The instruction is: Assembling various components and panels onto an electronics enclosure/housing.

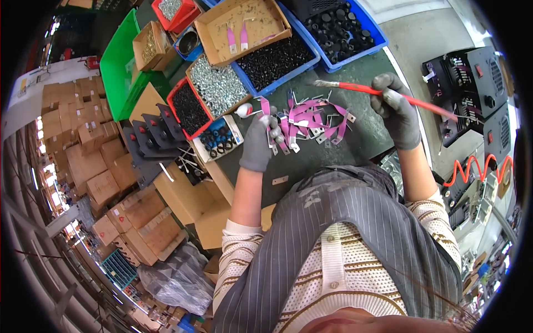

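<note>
My right hand (401,119), in a grey glove, is closed round a long red-handled brush (413,101). The brush's pale tip points left, above the bench. My left hand (256,141), gloved too, has its fingers closed on a purple-sleeved metal strip (264,105) that sticks up past the fingertips. Just right of it lies a heap of similar purple-sleeved strips (308,121) with bare metal ends. A small white bottle with a red mark (244,111) is beside the left hand's fingers.
Along the bench's far side stand a cardboard box with two purple strips (266,50), blue bins of black parts (333,66), and a box of silvery hardware (217,89). A small flat metal plate (280,180) lies near my apron. Black-cased units (488,83) are at right.
</note>
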Demonstrator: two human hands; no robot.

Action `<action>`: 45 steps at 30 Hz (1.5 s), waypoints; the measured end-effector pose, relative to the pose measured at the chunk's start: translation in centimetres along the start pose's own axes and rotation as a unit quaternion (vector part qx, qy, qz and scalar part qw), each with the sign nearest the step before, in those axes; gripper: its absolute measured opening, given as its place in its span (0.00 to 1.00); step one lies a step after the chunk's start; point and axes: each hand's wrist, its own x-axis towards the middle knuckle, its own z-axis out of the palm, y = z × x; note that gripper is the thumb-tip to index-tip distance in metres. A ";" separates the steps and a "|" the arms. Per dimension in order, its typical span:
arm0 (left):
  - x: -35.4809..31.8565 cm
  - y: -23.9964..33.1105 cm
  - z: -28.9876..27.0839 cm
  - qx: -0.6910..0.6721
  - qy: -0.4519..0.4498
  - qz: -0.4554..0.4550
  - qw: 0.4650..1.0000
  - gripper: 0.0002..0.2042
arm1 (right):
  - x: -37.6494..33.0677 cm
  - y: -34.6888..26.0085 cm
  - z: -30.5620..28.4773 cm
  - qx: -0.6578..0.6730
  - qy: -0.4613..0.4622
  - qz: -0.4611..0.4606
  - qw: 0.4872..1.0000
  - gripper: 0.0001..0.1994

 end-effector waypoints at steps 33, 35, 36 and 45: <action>-6.5 2.2 2.5 0.403 -0.050 0.373 0.834 0.12 | -1.1 -4.2 3.2 -0.122 -0.310 -0.202 0.921 0.09; -4.7 1.9 1.6 0.325 0.009 0.323 0.889 0.13 | -1.7 -3.4 2.7 -0.085 -0.259 -0.187 0.944 0.09; -4.6 1.7 1.5 0.325 0.008 0.323 0.888 0.13 | -1.7 -3.2 2.6 -0.047 -0.209 -0.170 0.962 0.09; -6.2 2.2 4.2 0.497 -0.048 0.373 0.782 0.19 | -2.5 -3.5 3.5 -0.166 -0.257 -0.195 0.932 0.10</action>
